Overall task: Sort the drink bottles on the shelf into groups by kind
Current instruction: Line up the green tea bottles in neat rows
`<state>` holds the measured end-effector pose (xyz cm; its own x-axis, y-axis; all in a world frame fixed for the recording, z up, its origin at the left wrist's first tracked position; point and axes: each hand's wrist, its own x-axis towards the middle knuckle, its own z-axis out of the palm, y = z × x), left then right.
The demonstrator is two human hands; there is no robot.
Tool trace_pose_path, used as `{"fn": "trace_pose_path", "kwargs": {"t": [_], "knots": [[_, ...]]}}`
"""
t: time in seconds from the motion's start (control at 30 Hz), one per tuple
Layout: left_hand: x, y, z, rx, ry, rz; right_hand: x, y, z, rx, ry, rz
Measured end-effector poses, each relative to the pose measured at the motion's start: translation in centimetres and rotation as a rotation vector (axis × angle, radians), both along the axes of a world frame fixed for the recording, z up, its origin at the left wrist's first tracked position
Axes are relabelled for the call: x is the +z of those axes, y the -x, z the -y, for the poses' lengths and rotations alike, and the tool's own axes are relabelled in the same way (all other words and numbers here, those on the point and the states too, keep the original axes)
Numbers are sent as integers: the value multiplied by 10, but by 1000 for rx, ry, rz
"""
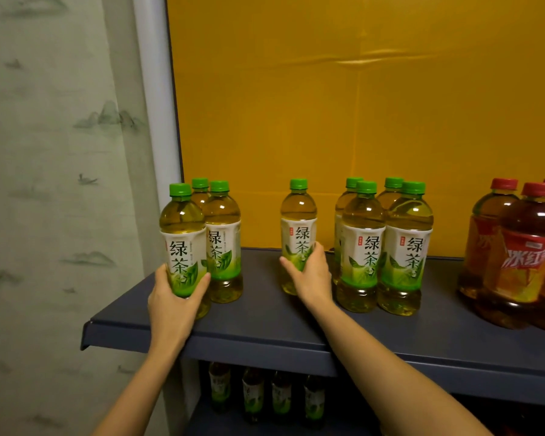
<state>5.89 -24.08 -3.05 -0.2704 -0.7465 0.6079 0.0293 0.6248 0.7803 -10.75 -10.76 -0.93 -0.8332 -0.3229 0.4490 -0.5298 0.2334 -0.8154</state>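
On the dark blue shelf (265, 322), green tea bottles with green caps stand in groups. My left hand (173, 297) grips the front left green tea bottle (183, 234) near the shelf's left edge, with two more green tea bottles (222, 240) close behind it. My right hand (309, 275) grips a lone green tea bottle (298, 215) in the middle. A cluster of several green tea bottles (384, 243) stands just right of it. Red-capped iced black tea bottles (523, 253) stand at the far right.
A yellow cardboard panel (359, 105) backs the shelf. A white post (158, 121) and a patterned curtain (44, 184) lie to the left. Several green tea bottles (265, 394) stand on the lower shelf. Bare shelf shows between the left group and the lone bottle.
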Motion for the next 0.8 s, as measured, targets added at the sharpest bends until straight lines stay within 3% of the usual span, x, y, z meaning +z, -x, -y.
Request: {"fn": "trace_pose_path", "kwargs": {"t": [0.4,0.57,0.8], "knots": [[5,8,-32,-213,71,65,-5,13,7,-210,47,20],[12,47,-54,-202,131,117,-5,12,5,-191,74,12],[14,102,-53,-239,36,159,-6,7,-2,-134,79,28]]}}
